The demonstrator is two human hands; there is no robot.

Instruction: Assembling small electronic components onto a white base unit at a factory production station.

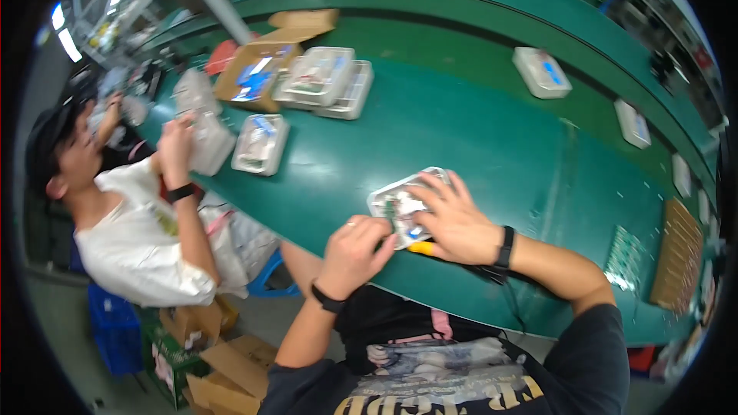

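Observation:
A white plastic tray [376,198] lies near the front edge of the green bench in front of me. It holds a small green circuit board [392,211] and white parts, with a bit of blue at its near side. My right hand [453,219] reaches over the tray from the right, fingers spread across its far side and contents. At the tray's near left corner is my left hand [356,253], its fingers curled and closed; what they pinch is hidden. A yellow-ended tool [421,247] rests just under my right hand, partly covered.
More filled trays [261,144] and an open carton [257,73] with blue items stand left. Further trays [542,73] line the far strip. Green circuit boards [626,257] and a brown panel [676,257] lie at right. A co-worker [138,223] sits at left, handling white bags [207,138].

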